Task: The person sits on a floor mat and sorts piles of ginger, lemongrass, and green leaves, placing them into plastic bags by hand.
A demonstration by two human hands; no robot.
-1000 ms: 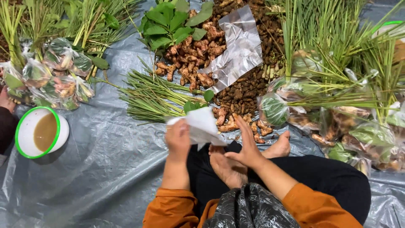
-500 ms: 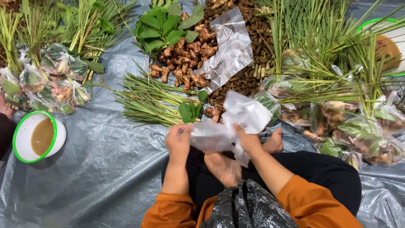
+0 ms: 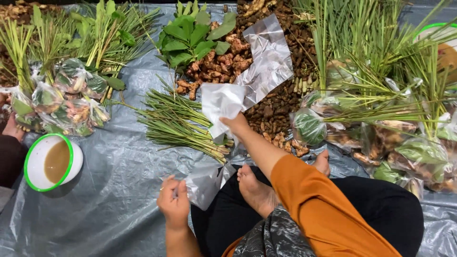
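My right hand (image 3: 236, 124) reaches forward in an orange sleeve and grips a stack of clear plastic bags (image 3: 220, 105), held over the bundle of green stalks (image 3: 178, 124). My left hand (image 3: 174, 202) stays near my knee and pinches a single clear plastic bag (image 3: 205, 182). A flat pile of plastic bags (image 3: 269, 57) lies just beyond my right hand, on top of the brown roots (image 3: 223, 64). My bare feet (image 3: 254, 190) rest on the grey tarp (image 3: 114, 204) between my hands.
A white bowl with a green rim (image 3: 50, 162) holds brown liquid at the left. Filled bags of herbs (image 3: 66, 97) lie at the far left, more filled bags (image 3: 381, 138) at the right. Lemongrass (image 3: 376, 57) and leafy plants (image 3: 190, 35) cover the far side. Another person's hand (image 3: 12, 128) shows at the left edge.
My hands, together in front of me holding the plastic bags, have parted. The right hand moved forward with the stack; the left dropped back toward my knee with one bag.
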